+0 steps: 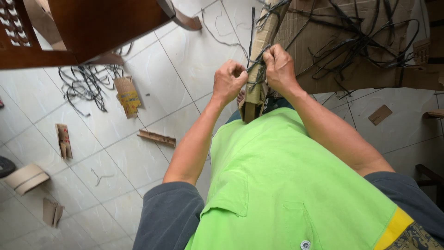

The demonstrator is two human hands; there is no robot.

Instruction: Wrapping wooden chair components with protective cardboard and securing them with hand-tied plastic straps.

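White floor tiles (152, 88) littered with cardboard scraps (127, 95) lie below me. Head view: my left hand (229, 81) and right hand (279, 69), fists closed, pinch black strapping (253, 65) between them, running lengthwise up the wrapped cardboard edge (256, 90), both equally near.

A thin black plastic strap (255, 65) runs taut across the upright edge of a flattened brown cardboard bundle (323, 41), with loose black strands sprawled over it.
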